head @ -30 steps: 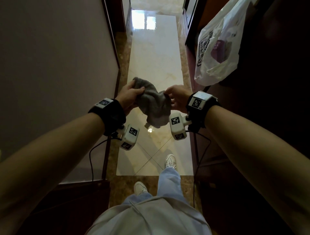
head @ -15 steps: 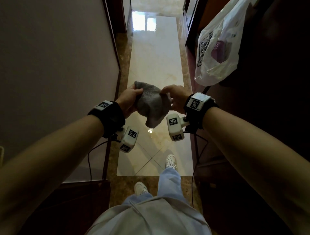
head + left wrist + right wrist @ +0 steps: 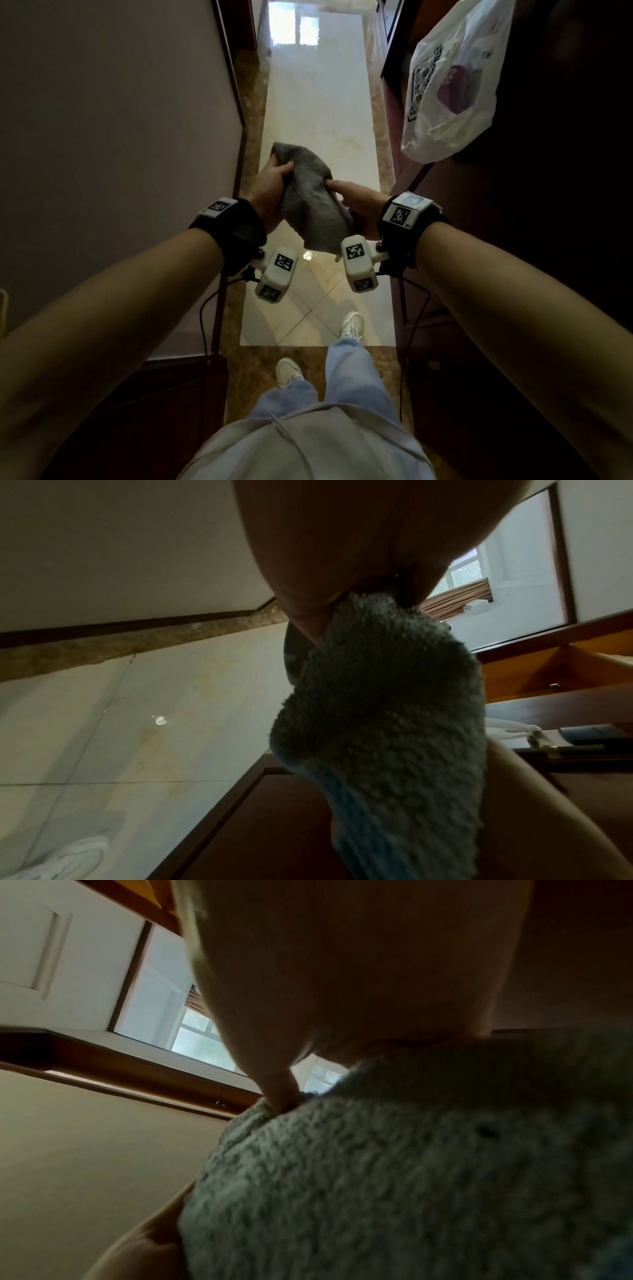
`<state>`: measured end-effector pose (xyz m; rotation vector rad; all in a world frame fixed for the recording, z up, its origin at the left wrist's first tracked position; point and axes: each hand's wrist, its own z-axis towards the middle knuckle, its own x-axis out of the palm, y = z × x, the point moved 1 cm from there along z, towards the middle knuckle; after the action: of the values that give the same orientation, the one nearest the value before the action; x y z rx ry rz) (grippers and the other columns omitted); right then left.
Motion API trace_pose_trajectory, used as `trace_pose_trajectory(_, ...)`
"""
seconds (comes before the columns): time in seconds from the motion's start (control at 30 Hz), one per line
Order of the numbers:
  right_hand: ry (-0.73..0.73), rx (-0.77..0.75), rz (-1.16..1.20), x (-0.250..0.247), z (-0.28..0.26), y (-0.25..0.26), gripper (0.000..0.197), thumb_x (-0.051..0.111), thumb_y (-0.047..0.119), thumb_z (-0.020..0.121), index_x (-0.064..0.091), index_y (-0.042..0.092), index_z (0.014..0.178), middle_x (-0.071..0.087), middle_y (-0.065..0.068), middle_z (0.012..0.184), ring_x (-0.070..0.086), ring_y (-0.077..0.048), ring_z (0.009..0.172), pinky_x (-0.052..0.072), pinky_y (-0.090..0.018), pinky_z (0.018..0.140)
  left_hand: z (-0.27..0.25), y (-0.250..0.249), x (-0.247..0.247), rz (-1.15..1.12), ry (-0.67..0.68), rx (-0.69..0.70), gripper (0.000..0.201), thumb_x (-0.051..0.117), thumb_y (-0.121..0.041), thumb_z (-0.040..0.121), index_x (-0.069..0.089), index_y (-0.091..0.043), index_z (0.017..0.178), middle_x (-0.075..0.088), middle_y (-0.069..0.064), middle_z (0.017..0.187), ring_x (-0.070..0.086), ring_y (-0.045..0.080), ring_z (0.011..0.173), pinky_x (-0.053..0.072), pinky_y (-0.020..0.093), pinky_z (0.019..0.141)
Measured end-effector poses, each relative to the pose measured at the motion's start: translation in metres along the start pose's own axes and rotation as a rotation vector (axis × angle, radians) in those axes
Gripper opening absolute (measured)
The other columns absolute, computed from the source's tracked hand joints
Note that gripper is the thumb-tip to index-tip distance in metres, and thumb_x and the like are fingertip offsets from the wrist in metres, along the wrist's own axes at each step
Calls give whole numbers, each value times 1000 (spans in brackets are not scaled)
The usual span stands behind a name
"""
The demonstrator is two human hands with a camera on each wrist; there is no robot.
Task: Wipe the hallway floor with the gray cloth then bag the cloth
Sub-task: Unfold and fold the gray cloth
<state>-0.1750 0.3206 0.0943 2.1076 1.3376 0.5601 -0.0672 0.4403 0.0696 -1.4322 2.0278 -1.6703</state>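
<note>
The gray cloth is bunched up between both hands, held at waist height over the pale hallway floor. My left hand grips its upper left part, thumb on top. My right hand holds the right side, with one finger laid across the fabric. In the left wrist view the fuzzy cloth hangs from the fingers. It fills the lower right of the right wrist view, cloth, with a fingertip pressed into it. A white plastic bag hangs at the upper right.
The hallway is narrow: a plain wall on the left, dark wooden furniture on the right. My white shoes stand on the tiles below. A bright doorway lies at the far end.
The two hands have drawn closer together and gathered the cloth into a tighter bundle. The right hand's finger now lies across the cloth.
</note>
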Motion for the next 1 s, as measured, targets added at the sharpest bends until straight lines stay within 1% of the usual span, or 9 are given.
trace_pose_trajectory(0.1, -55, -34, 55, -3, 4, -1, 32, 49, 29, 102, 56, 3, 119, 70, -12, 87, 71, -17, 66, 55, -23, 54, 3, 0, 3, 26, 4, -3, 27, 37, -15, 104, 49, -19, 129, 59, 16, 125, 65, 27, 108, 57, 35, 78)
trace_pose_trajectory(0.17, -159, -72, 69, -8, 13, -3, 29, 64, 22, 92, 61, 6, 116, 70, -14, 107, 69, -25, 89, 55, -31, 69, 5, 3, 0, 64, -18, -8, 30, 38, -12, 104, 50, -16, 131, 60, 14, 124, 65, 26, 107, 57, 33, 78)
trace_pose_trajectory(0.27, -264, -153, 144, -18, 23, -4, 25, 67, 5, 85, 64, 4, 110, 69, -14, 108, 65, -26, 94, 52, -30, 69, 9, 12, -6, 162, -52, -37, 30, 40, -11, 103, 52, -16, 130, 61, 11, 122, 65, 26, 105, 59, 33, 77)
trace_pose_trajectory(0.43, -281, -153, 221, -40, 47, -18, 14, 61, -4, 81, 63, 6, 91, 65, -10, 80, 62, -22, 73, 53, -33, 67, 29, 37, -10, 284, -146, -81, 27, 46, -12, 101, 57, -19, 125, 65, 4, 112, 63, 23, 104, 55, 40, 87)
trace_pose_trajectory(0.57, -295, -94, 225, -61, 70, -37, 7, 62, 0, 75, 60, 7, 73, 56, -9, 61, 47, -21, 52, 33, -31, 58, 58, 66, -11, 462, -196, -134, 37, 51, -9, 99, 54, -15, 135, 62, 7, 123, 61, 24, 111, 54, 42, 92)
trace_pose_trajectory(0.7, -329, -67, 205, -88, 115, -68, 7, 64, 5, 84, 59, 9, 87, 59, -10, 72, 55, -23, 63, 41, -35, 61, 88, 110, -17, 622, -225, -148, 31, 56, -7, 94, 61, -8, 125, 66, 7, 111, 63, 25, 110, 52, 42, 98)
trace_pose_trajectory(0.77, -346, -62, 151, -103, 144, -89, 20, 68, 3, 83, 60, 9, 100, 64, -12, 87, 65, -28, 82, 55, -42, 76, 102, 136, -24, 684, -255, -160, 35, 64, -16, 91, 60, -6, 125, 67, 5, 109, 64, 23, 108, 52, 39, 97)
trace_pose_trajectory(0.87, -373, -57, 42, -125, 191, -126, 32, 73, 3, 78, 59, 11, 104, 67, -16, 105, 67, -32, 101, 57, -48, 88, 127, 178, -43, 779, -304, -220, 56, 73, -28, 86, 45, -11, 132, 63, 5, 113, 61, 18, 106, 51, 34, 93)
trace_pose_trajectory(1.0, -330, -64, -77, -147, 244, -170, 39, 75, 6, 80, 59, 14, 115, 65, -11, 103, 66, -26, 97, 58, -40, 83, 167, 237, -67, 929, -110, -257, 70, 76, -38, 82, 41, -22, 140, 63, 6, 118, 62, 20, 108, 51, 38, 96)
